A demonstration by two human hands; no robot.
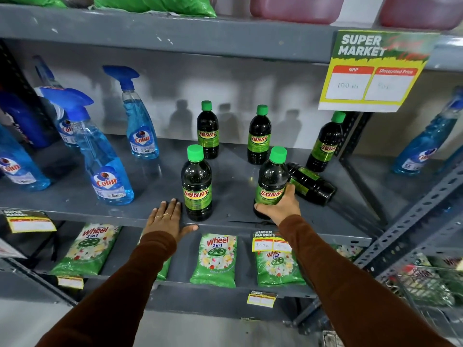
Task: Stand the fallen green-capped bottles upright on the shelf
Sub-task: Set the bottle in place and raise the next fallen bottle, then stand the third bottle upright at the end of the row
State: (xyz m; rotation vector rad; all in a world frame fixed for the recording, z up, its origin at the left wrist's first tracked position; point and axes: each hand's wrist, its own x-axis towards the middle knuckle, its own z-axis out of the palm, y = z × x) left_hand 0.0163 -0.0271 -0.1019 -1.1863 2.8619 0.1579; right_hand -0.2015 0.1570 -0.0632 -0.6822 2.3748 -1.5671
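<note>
Several dark bottles with green caps and "SUNNY" labels are on the grey middle shelf (155, 181). My right hand (280, 209) grips the lower body of one upright bottle (273, 179) near the shelf's front edge. Just behind it, one bottle (312, 184) lies on its side, its cap hidden by the held one. Another bottle (197, 184) stands upright at the front, beside my left hand (166, 219), which rests flat and open on the shelf edge. Two more stand at the back (208, 131) (259, 135). A further bottle (325, 144) leans against the right upright post.
Blue Colin spray bottles (105, 156) stand on the left of the same shelf, one more (426, 144) in the bay to the right. A yellow price sign (375, 71) hangs from the shelf above. Green Wheel detergent packs (215, 259) lie on the shelf below. A wire cart (431, 291) is at the lower right.
</note>
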